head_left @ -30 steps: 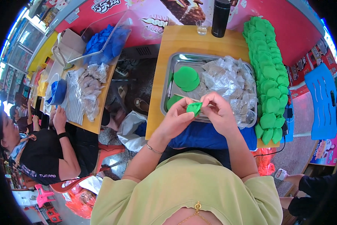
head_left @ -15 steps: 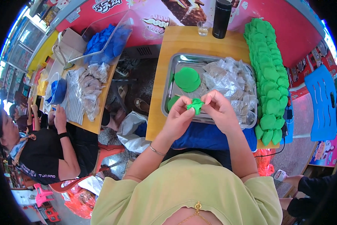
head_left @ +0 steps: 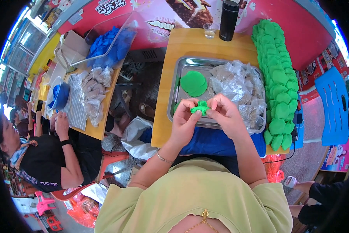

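Note:
A crumpled piece of thin green material (head_left: 200, 107) is pinched between the fingertips of my left hand (head_left: 185, 118) and my right hand (head_left: 225, 116), over the near edge of a metal tray (head_left: 178, 70). Both hands are closed on it, and part of it is hidden by my fingers. Flat green discs (head_left: 194, 83) lie overlapping in the tray's left part. Beside them, small clear bags with greyish-brown contents (head_left: 236, 83) are heaped across the right part.
Rows of green rounded pieces (head_left: 277, 85) line the table's right side. At the back stand a black flask (head_left: 229, 21) and a clear cup (head_left: 209, 31). Leftward, a co-worker (head_left: 46, 159) sits at another table with blue pieces (head_left: 110, 44). A blue chair (head_left: 331, 106) stands at right.
The green piece has been turned and folded between my fingertips, and now looks wider and flatter. My hands stay in nearly the same place.

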Tool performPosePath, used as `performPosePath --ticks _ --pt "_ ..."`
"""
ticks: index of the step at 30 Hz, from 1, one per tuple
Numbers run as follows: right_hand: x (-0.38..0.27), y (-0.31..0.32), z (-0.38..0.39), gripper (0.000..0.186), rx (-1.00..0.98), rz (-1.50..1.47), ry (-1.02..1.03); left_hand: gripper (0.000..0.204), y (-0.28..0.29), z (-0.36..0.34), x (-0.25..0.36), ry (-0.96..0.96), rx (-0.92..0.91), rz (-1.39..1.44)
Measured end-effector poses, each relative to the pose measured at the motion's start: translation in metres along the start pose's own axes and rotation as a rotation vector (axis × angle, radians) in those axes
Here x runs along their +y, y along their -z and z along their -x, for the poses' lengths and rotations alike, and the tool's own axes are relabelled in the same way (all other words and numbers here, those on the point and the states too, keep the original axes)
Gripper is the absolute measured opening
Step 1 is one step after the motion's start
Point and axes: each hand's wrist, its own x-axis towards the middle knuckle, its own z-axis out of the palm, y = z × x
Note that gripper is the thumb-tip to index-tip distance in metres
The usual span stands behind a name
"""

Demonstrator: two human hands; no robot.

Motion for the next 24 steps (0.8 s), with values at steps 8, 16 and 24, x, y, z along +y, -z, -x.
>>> performPosePath --ticks 8,16,24 --pt "0.007 -0.002 0.002 0.015 0.062 0.095 0.146 0.014 0.008 -0.002 0.010 0.139 -0.072 -0.047" --pt "-0.007 -0.005 0.002 0.012 -0.042 0.182 0.062 0.026 0.034 -0.015 0.035 0.472 -0.503 -0.136" --pt "-0.014 -0.022 -0.019 0.019 0.113 0.319 0.415 0.031 0.011 -0.010 0.035 0.353 -0.249 0.510"
